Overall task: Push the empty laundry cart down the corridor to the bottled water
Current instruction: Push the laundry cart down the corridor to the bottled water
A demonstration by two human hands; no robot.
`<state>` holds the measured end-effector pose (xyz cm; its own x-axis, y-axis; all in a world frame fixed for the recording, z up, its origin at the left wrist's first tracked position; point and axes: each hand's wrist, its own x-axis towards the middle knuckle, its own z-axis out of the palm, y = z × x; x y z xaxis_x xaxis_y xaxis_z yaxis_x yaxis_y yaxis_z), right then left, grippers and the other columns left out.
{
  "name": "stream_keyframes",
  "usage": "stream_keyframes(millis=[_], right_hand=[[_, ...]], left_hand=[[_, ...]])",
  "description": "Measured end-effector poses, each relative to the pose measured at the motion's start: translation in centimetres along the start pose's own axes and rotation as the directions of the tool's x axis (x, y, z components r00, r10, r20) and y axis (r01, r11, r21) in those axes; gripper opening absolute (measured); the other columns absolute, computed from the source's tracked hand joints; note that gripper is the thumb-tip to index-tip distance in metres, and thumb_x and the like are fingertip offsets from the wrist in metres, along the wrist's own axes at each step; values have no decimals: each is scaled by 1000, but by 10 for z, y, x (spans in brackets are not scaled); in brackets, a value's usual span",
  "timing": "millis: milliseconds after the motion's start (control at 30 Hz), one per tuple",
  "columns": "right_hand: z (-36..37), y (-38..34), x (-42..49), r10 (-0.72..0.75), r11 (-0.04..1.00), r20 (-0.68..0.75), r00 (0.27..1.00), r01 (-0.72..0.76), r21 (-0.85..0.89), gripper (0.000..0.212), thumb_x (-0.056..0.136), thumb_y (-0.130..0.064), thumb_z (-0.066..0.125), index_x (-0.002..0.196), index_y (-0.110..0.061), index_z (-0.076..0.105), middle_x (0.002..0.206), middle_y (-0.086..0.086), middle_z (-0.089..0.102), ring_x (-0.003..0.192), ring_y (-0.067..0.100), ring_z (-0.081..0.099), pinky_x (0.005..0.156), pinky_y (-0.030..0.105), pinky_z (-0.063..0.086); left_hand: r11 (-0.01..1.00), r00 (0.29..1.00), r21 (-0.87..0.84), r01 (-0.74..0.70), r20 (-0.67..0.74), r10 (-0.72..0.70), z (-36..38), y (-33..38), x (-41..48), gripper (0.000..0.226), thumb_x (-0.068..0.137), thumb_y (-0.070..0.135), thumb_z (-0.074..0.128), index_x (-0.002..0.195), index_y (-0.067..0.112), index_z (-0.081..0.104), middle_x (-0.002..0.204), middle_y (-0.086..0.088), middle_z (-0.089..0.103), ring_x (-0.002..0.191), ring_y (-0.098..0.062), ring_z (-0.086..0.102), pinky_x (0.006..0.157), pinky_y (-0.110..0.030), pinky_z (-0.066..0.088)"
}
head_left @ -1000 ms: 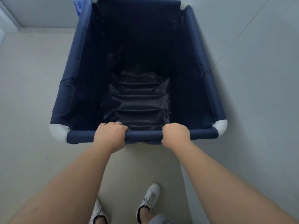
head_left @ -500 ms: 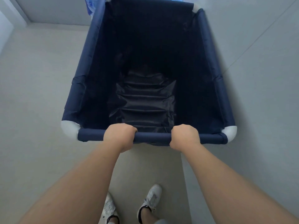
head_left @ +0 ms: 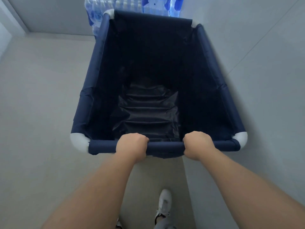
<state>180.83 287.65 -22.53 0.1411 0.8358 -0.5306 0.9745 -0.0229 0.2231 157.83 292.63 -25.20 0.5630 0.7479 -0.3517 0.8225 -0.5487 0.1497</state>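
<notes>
A navy fabric laundry cart (head_left: 89, 96) with white corner joints fills the middle of the view, and nothing lies on its dark crumpled bottom. My left hand (head_left: 131, 146) and my right hand (head_left: 198, 144) are both closed around the padded near rail. Stacked packs of bottled water (head_left: 132, 4) in clear and blue wrap stand right behind the cart's far rim, at the top of the view. Their lower part is hidden by the cart.
A pale wall (head_left: 264, 80) runs close along the cart's right side. Grey floor (head_left: 38, 104) spreads out on the left up to a back wall and a corner at the top left. My white shoes (head_left: 164, 205) show below the rail.
The cart has rolled forward and the view has tilted up. The stacked water packs have come into sight behind the far rim. Both hands keep the same grip.
</notes>
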Motion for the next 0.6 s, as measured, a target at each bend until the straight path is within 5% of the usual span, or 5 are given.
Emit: stream_keyframes(millis=[600], right_hand=[[45, 47, 1, -70, 996, -22, 997, 71, 44, 6, 80, -23, 61, 85, -23, 60, 65, -4, 51, 57, 17, 49, 51, 30, 39]], left_hand=[[991, 990, 4, 131, 46, -131, 34, 59, 11, 26, 80, 19, 57, 97, 37, 63, 86, 12, 61, 73, -15, 55, 63, -31, 41]])
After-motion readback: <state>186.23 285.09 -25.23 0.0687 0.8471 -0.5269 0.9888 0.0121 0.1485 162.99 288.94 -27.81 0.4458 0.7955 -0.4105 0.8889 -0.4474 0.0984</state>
